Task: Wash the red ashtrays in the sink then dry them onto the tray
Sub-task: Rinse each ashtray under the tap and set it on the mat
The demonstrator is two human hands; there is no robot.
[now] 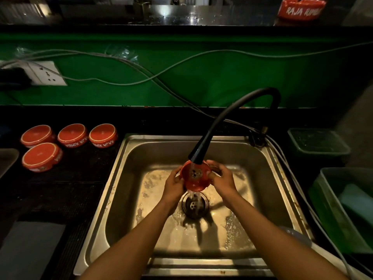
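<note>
Both my hands hold one red ashtray (195,176) over the steel sink (129,178), right under the running black flexible tap (198,156). My left hand (174,185) grips its left rim and my right hand (221,177) grips its right rim. The ashtray tilts toward me and water pours off its lower edge onto the drain (195,205). Several red ashtrays (72,135) lie upside down on the dark mat left of the sink. One more red ashtray (301,9) stands on the high shelf at top right.
A wall socket (43,73) and loose cables run along the green wall behind the sink. Green plastic tubs (319,142) stand to the right of the sink, the nearer tub (343,209) holding something pale. A grey cloth (30,249) lies at bottom left.
</note>
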